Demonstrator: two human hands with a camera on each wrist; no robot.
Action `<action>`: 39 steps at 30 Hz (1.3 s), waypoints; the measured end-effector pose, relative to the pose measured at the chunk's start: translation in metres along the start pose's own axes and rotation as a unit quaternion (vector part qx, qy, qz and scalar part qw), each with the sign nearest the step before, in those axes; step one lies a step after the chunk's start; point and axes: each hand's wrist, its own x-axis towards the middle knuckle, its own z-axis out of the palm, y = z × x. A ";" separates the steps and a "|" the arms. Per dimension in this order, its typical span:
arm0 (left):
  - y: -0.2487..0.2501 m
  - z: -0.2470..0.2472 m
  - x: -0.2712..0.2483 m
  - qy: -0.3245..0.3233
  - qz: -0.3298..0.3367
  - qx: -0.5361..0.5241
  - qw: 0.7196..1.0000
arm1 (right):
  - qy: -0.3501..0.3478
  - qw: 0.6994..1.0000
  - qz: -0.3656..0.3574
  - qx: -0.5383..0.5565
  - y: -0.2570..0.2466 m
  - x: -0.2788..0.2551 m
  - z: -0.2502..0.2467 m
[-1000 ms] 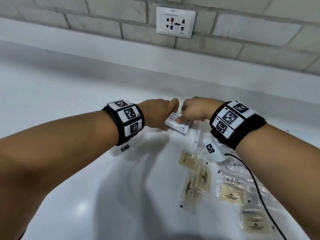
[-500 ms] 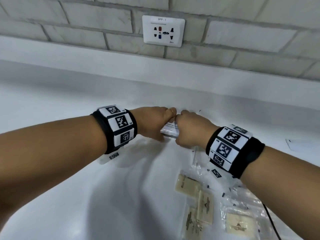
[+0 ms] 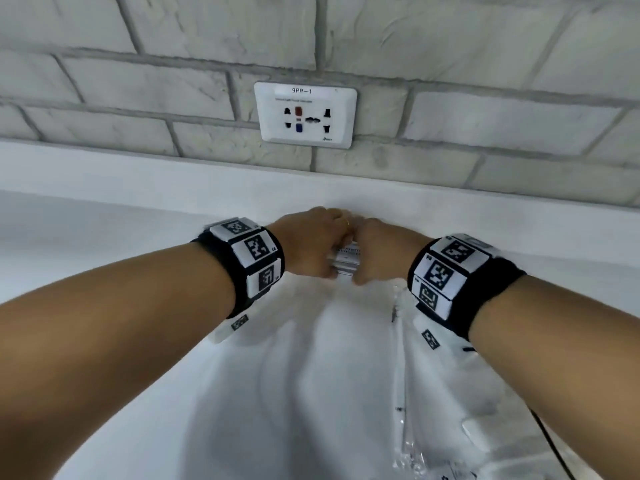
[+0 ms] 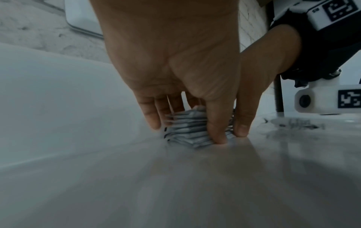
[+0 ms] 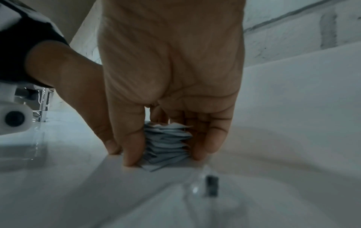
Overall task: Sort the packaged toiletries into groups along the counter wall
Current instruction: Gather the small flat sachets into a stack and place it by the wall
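- Resting on the white counter (image 3: 131,393), a stack of flat sachets (image 3: 346,259) is enclosed between the two hands, close to the counter wall (image 3: 450,220) on the far side of the fingers.
- The left hand (image 3: 311,247) is curled round the left side of the stack: in the left wrist view its thumb (image 4: 216,128) is set against the near edge and its fingers (image 4: 152,114) against the far edge, tips down on the counter.
- The right hand (image 3: 377,251) is curled round the right side in the same manner: in the right wrist view its thumb (image 5: 132,148) and fingers (image 5: 213,138) bracket the stack (image 5: 166,143).
- The two hands are touching or very nearly touching above the stack, so neither hand is nearer; the stack lies directly between them, below the knuckles.
- The sachets are stacked flat, one on another, with ragged, unaligned edges (image 4: 187,129). The long axis of the sachets cannot be told, as the ends are covered by the hands.
- The stack is judged to be at or near its place by the wall; the step in hand appears to be squaring and settling it.
- The relation governing the coming move is judged to be vertical: the hands must be lifted straight up and apart, since a sideways pull could fan the loose sachets.
- Clear plastic packets (image 3: 412,455) lie nearer the body, beneath the right forearm, and are judged still to be sorted.
- A wall socket (image 3: 305,114) is mounted on the brick wall directly beyond the hands.
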 end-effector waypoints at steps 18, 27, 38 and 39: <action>-0.031 0.006 -0.007 0.102 -0.075 -0.122 0.984 | 0.118 0.993 0.015 -0.017 0.021 0.006 0.006; -0.022 0.005 -0.010 0.089 -0.064 -0.133 0.985 | 0.118 0.993 -0.002 -0.024 0.022 0.004 0.008; -0.024 0.010 -0.002 0.118 -0.035 -0.108 0.986 | 0.143 0.989 -0.031 -0.036 0.026 0.007 0.007; -0.026 0.010 -0.001 0.117 -0.041 -0.119 0.985 | 0.143 0.989 -0.027 -0.026 0.027 0.006 0.006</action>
